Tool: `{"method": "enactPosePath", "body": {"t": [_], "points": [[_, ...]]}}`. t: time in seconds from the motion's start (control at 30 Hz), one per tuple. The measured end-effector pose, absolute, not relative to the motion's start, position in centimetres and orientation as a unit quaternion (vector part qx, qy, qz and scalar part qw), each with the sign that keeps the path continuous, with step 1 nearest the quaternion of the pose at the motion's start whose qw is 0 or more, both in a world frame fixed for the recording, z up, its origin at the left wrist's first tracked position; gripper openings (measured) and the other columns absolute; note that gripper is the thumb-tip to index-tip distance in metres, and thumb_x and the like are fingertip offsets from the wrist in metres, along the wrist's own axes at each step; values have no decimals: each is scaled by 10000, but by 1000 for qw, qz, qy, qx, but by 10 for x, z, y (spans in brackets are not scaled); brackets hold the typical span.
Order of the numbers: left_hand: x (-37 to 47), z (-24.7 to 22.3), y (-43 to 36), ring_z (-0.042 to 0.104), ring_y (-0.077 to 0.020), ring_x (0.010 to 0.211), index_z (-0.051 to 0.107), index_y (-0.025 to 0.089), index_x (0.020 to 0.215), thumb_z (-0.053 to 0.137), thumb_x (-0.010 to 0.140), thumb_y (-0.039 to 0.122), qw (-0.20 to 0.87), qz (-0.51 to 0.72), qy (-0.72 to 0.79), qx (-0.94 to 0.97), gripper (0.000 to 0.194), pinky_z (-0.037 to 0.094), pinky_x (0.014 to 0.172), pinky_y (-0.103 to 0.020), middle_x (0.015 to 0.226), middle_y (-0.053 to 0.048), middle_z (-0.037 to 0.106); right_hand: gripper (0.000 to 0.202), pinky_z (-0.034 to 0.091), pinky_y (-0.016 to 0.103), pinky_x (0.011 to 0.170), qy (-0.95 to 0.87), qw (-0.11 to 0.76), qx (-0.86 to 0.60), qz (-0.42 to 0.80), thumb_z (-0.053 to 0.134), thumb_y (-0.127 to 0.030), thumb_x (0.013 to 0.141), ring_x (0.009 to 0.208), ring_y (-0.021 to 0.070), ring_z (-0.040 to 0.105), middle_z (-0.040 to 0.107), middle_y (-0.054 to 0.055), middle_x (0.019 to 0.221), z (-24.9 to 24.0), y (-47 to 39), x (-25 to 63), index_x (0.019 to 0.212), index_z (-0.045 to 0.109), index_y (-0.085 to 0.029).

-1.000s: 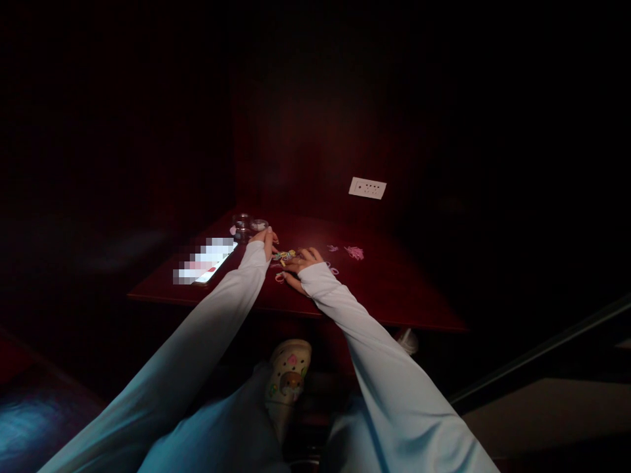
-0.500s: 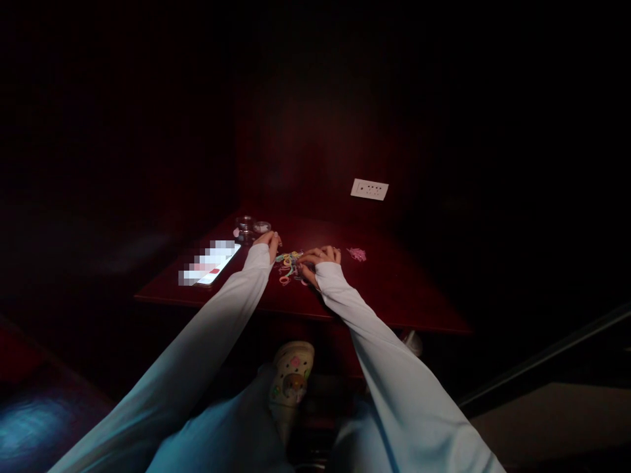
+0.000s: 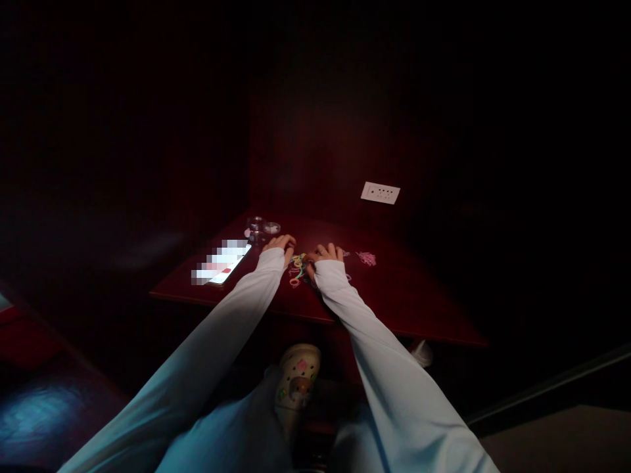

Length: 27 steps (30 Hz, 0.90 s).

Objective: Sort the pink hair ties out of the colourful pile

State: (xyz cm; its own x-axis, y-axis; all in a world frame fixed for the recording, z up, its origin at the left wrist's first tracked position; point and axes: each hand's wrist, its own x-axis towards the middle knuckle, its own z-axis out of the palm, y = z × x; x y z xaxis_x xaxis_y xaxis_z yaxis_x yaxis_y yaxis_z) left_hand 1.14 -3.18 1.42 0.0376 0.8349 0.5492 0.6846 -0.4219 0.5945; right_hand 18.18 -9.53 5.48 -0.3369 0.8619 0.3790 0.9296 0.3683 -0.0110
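On the dark red table lies a loose pile of small coloured hair ties (image 3: 296, 268), in yellow, green, orange and pink. My left hand (image 3: 280, 245) rests at the left edge of this pile, its fingers loosely bent and apart, with nothing visible in them. Over the right part of the pile is my right hand (image 3: 327, 255). Its fingers are spread and bent downward among the hair ties, and the tips are partly hidden. Right of that hand sits a separate bunch of pink hair ties (image 3: 367, 259).
A lit phone (image 3: 231, 263) lies on the left of the table (image 3: 404, 299). Behind it stand a clear jar (image 3: 256, 226) and a round clear lid (image 3: 272, 228). A white socket plate (image 3: 380, 192) is on the back wall. Below the table edge shows a cream clog (image 3: 298, 378).
The whole view has shifted, so things appear slightly farther right. My left hand's fingers have reached closer to the pile; my right hand has drawn nearer the left hand, its fingers more bent.
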Motion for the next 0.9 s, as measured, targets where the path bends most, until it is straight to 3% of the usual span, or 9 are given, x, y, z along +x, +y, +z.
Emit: {"method": "enactPosePath", "body": {"t": [0.1, 0.2, 0.33, 0.53, 0.77, 0.9], "points": [[11, 11, -33, 555, -286, 1178, 743, 289, 1077, 543, 840, 97, 106, 398, 536, 737, 364, 397, 1042, -451, 1276, -18, 693, 305, 271, 428, 1013, -786, 185, -582, -95, 538, -274, 976, 1192, 313, 455, 681, 112, 1232, 57, -98, 183, 1162, 777, -239], [7, 9, -33, 526, -294, 1219, 784, 293, 993, 586, 875, 172, 140, 386, 537, 737, 260, 375, 1054, -457, 1293, -3, 690, 297, 257, 427, 1016, -794, 202, -569, -70, 534, -269, 981, 1171, 297, 455, 699, 84, 1209, 57, -101, 181, 1126, 793, -263], [0, 6, -29, 515, -291, 1240, 783, 317, 1066, 670, 843, 235, 165, 372, 513, 756, 263, 368, 1065, -444, 1337, 15, 682, 278, 239, 436, 1019, -806, 203, -553, -56, 553, -280, 980, 1162, 290, 450, 708, 67, 1202, 51, -101, 177, 1059, 820, -281], [-6, -6, -10, 567, -270, 1174, 789, 278, 1055, 666, 791, 186, 183, 361, 491, 772, 306, 414, 1091, -415, 1229, -25, 723, 287, 237, 429, 1035, -808, 189, -554, -58, 565, -286, 984, 1162, 277, 457, 705, 56, 1221, 44, -98, 176, 1127, 813, -310], [-4, -16, 8, 671, -219, 1028, 778, 208, 932, 615, 718, 103, 245, 407, 468, 745, 289, 531, 980, -324, 1056, -40, 751, 306, 231, 423, 1007, -791, 192, -578, -54, 553, -350, 997, 1154, 286, 443, 704, 64, 1193, 48, -98, 178, 1190, 787, -309], [-6, -15, 6, 694, -205, 981, 758, 207, 942, 567, 764, 141, 289, 431, 435, 736, 269, 554, 960, -324, 1031, -34, 762, 328, 242, 412, 983, -789, 184, -584, -57, 547, -352, 995, 1157, 288, 435, 690, 68, 1210, 47, -96, 172, 1230, 774, -324]]}}
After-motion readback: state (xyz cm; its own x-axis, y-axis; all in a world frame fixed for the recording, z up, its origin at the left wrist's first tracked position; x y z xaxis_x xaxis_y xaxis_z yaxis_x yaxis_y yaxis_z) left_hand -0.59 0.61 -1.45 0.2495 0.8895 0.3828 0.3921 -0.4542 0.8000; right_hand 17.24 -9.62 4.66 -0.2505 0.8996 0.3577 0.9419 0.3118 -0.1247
